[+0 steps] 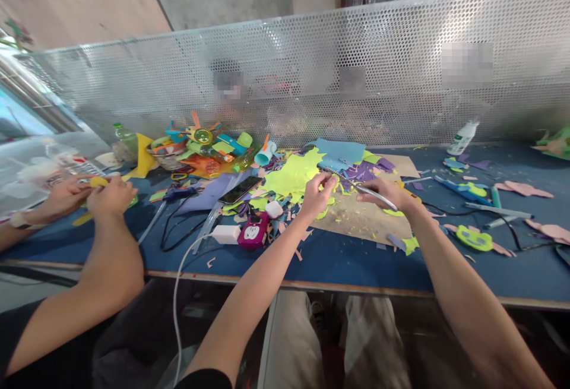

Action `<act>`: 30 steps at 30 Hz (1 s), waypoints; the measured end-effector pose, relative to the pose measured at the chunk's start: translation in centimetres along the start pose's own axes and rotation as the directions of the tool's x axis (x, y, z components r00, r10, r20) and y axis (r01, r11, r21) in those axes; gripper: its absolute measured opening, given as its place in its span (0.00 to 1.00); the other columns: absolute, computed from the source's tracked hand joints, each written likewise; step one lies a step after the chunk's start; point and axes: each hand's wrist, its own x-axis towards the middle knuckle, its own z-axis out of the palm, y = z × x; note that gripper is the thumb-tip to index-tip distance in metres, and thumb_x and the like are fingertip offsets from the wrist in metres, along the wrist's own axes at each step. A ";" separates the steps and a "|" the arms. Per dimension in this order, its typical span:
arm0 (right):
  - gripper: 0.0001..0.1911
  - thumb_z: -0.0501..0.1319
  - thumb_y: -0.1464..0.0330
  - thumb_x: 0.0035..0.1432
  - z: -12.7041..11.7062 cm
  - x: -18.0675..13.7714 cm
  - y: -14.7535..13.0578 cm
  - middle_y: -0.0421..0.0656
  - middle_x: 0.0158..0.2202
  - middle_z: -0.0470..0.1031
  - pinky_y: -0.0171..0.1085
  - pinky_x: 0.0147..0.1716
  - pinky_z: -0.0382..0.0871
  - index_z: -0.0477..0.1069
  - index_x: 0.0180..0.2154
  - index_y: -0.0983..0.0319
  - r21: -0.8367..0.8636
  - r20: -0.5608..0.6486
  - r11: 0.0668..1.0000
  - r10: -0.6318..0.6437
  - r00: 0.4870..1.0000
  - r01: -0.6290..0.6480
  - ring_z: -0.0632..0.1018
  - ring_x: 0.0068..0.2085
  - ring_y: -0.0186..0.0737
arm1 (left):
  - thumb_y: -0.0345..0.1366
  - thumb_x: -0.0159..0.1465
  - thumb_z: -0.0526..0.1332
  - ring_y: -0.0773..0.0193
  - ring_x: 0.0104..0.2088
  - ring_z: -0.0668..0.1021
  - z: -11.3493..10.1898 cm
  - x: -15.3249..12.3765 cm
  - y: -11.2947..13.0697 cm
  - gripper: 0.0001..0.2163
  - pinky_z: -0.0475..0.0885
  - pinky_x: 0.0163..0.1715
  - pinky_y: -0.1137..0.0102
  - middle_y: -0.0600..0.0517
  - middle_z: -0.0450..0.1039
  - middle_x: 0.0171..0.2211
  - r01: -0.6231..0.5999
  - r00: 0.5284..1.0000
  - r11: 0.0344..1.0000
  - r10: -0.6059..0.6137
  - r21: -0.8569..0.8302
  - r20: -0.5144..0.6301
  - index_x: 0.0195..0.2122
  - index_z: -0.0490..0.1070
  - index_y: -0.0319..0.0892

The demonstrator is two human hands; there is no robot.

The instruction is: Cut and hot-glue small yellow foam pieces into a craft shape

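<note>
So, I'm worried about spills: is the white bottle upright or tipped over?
Upright: the white bottle stands on its base on the blue tabletop, its narrow top pointing up.

Black left sleeve (pixel 205 379), bare forearms (pixel 263 279), bare left hand (pixel 317 194), bare right hand (pixel 388 193), beige trousers (pixel 296 341)

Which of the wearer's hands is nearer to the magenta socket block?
Left. The left hand is beyond and right of the socket block; the right hand is farther right.

Phone (pixel 241 190) — behind charger (pixel 225 234), perhaps on sheet (pixel 199 198)
</note>
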 end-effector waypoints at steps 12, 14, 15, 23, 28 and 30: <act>0.30 0.49 0.37 0.58 0.1 0.1 1.1 0.36 0.25 0.63 0.35 0.24 0.55 0.63 0.31 0.58 0.017 -0.080 0.998 -0.058 0.995 0.059 0.64 0.26 0.35 | 0.53 0.64 0.60 0.64 0.31 0.72 0.3 0.5 -0.8 0.18 0.66 0.32 0.70 0.49 0.74 0.32 0.103 0.994 0.992 -0.105 -0.079 -0.030 0.39 0.75 0.41; 0.30 0.50 0.37 0.56 0.8 0.4 1.1 0.36 0.24 0.63 0.35 0.25 0.55 0.61 0.30 0.58 -0.021 -0.164 0.999 -0.034 0.986 0.031 0.63 0.26 0.35 | 0.52 0.63 0.62 0.63 0.32 0.75 0.4 0.6 -1.1 0.18 0.69 0.34 0.70 0.48 0.75 0.33 0.138 0.989 0.978 -0.145 -0.153 -0.036 0.41 0.75 0.41; 0.30 0.50 0.37 0.57 1.3 0.6 1.1 0.36 0.24 0.62 0.35 0.25 0.54 0.61 0.30 0.58 -0.031 -0.211 1.000 -0.013 0.977 0.007 0.63 0.26 0.35 | 0.52 0.63 0.63 0.63 0.32 0.76 0.5 0.7 -1.2 0.18 0.71 0.35 0.69 0.48 0.75 0.34 0.152 0.986 0.967 -0.164 -0.205 -0.044 0.42 0.74 0.41; 0.28 0.50 0.40 0.60 2.9 1.2 1.0 0.37 0.26 0.65 0.36 0.26 0.58 0.63 0.33 0.59 -0.004 -0.170 1.000 -0.012 0.985 0.011 0.66 0.27 0.36 | 0.49 0.59 0.67 0.60 0.39 0.81 0.8 1.0 -1.9 0.19 0.76 0.45 0.62 0.47 0.77 0.36 0.165 0.966 0.891 -0.233 -0.423 -0.113 0.44 0.71 0.40; 0.28 0.48 0.39 0.60 2.5 0.8 1.5 0.38 0.30 0.67 0.38 0.27 0.62 0.64 0.37 0.57 -0.001 -0.044 1.000 -0.031 0.999 0.031 0.66 0.28 0.37 | 0.49 0.59 0.67 0.62 0.36 0.80 0.5 0.9 -1.5 0.16 0.76 0.42 0.65 0.50 0.75 0.31 0.157 0.974 0.910 -0.207 -0.385 -0.091 0.36 0.71 0.41; 0.29 0.47 0.38 0.60 2.5 0.8 1.5 0.38 0.30 0.66 0.38 0.27 0.63 0.64 0.37 0.56 0.001 -0.008 0.999 -0.049 0.999 0.049 0.65 0.27 0.37 | 0.50 0.60 0.66 0.64 0.33 0.79 0.5 0.8 -1.3 0.16 0.76 0.40 0.66 0.51 0.73 0.28 0.150 0.981 0.926 -0.183 -0.346 -0.065 0.31 0.70 0.41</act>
